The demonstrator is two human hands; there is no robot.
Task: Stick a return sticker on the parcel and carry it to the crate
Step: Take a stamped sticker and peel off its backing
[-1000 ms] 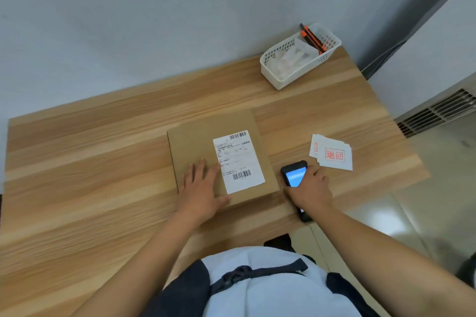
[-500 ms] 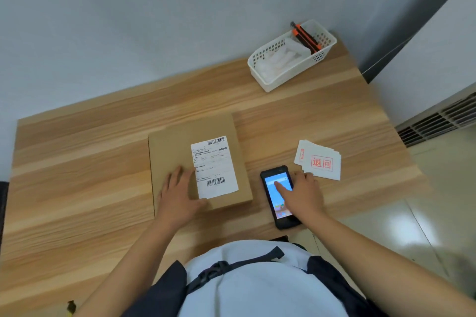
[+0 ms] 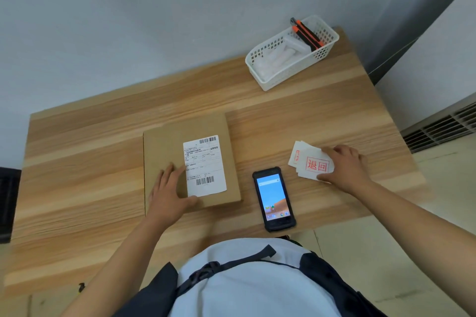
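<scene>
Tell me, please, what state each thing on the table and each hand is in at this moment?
Parcel: closed, flat on the table, shipping label up, no return sticker on it.
Stickers: loose stack, fanned, on the table.
Phone: face up, screen lit.
Basket: upright, holding cutters and white packets.
Left hand: flat on the parcel.
Right hand: fingers on the stickers, none lifted.

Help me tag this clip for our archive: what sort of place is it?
Probably a parcel-handling or returns desk: a cardboard parcel with a barcoded shipping label, a stack of red-stamped return stickers under the right hand, and a handheld scanner-style phone.
</scene>
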